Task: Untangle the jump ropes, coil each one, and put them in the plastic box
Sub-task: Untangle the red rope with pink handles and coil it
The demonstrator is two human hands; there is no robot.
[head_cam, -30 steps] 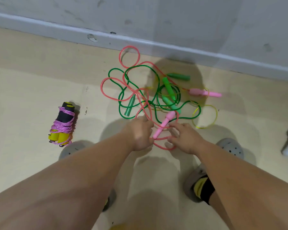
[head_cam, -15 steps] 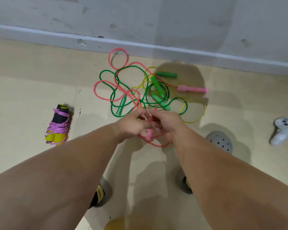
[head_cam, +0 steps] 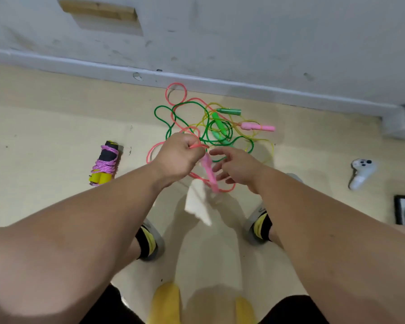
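above the floor (head_cam: pixel 45 141) by the wall (head_cam: pixel 267 43), left hand (head_cam: pixel 178 157) fists the pink rope (head_cam: pixel 197 146), its pink handle (head_cam: pixel 208 170) dangling; right hand (head_cam: pixel 237 168) spread loose beside it, holding nothing. pink, green and yellow ropes lie knotted in the tangle (head_cam: pixel 216 127) just beyond. one purple rope (head_cam: pixel 104 162) lies coiled at left, unboxed, no plastic box in view: most left.

Tangle of jump ropes (head_cam: pixel 220 136) on the floor (head_cam: pixel 56 136): pink, green and yellow plastic cords looped through one another, green handles (head_cam: pixel 229 111) in the middle, one pink handle (head_cam: pixel 257 126) at the right edge. Pink rope (head_cam: pixel 176 83) partly raised, cord pinched in the left hand (head_cam: pixel 177 157), its second handle (head_cam: pixel 208 170) hanging below. Purple rope (head_cam: pixel 104 163), wound round yellow-and-black handles, lies well apart to the left.
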